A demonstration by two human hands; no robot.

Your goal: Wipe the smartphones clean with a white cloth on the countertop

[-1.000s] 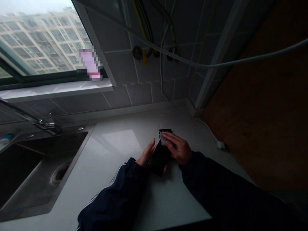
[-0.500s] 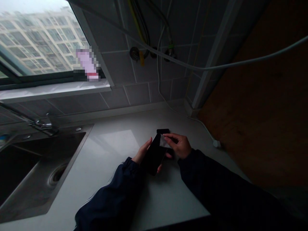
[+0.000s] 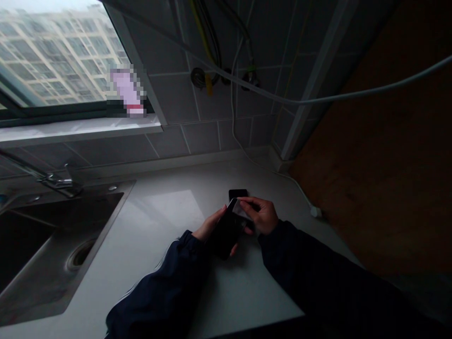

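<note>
My left hand (image 3: 211,223) is wrapped round a black smartphone (image 3: 225,235), thumb along one edge and fingertips showing at the other. The phone is tilted above the counter, its dark face towards me. In my right hand (image 3: 262,214) a small whitish wipe or thin sheet (image 3: 240,210) is pinched between thumb and fingers; which of the two it is, I cannot tell. It lies against the phone's upper end. Behind them a second dark, flat object (image 3: 238,193), phone-like in shape, rests on the counter, partly hidden by the phone and my right hand.
Left of my arms is a steel sink (image 3: 106,230) with a faucet (image 3: 58,183). The white counter (image 3: 162,221) meets a tiled wall. A white cable (image 3: 300,101) hangs across the view, and a white plug (image 3: 315,212) lies near the brown wooden panel (image 3: 381,179) at right.
The whitish piece shifts slightly on the phone's upper end, and the phone's tilt alters a little. Both hands keep their grips. The camera view drifts slightly.
</note>
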